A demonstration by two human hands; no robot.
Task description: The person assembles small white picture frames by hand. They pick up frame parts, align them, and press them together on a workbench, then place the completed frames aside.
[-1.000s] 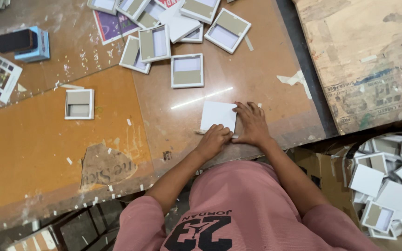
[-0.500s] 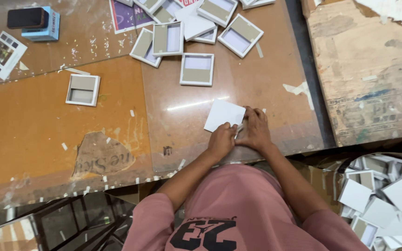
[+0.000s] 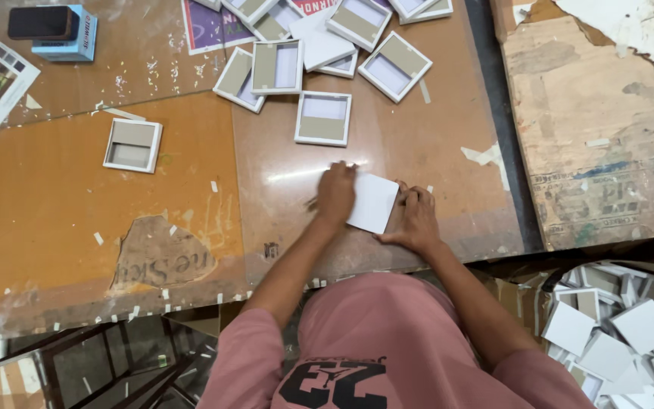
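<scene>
Change: since 0.5 s ago the left hand point(image 3: 336, 193) has slid up along the left edge of the white square card box point(image 3: 373, 202); the box now lies tilted further, its lower corner pointing toward the person.
Left hand: fingers curled, pressed on the box's left edge, knuckles up; grip partly hidden, seems to pinch the edge.
Right hand point(image 3: 416, 220): flat, fingers spread a little, fingertips touching the box's right edge and lower corner.
Box position: flat on the glossy brown tabletop point(image 3: 433, 151), near the table's front edge, between the 2 hands.
Nearest neighbour: 1 open white-rimmed square tray with grey-brown inside point(image 3: 323, 118), just beyond the left hand, apart from it.
Further out: loose heap of similar square trays point(image 3: 319, 45) at the far edge; 1 lone tray point(image 3: 132, 145) well to the left on the orange board.
Far left corner: black phone on a light-blue box point(image 3: 63, 32).
Lower right: bin of white square boxes point(image 3: 621, 333) below table level.
</scene>
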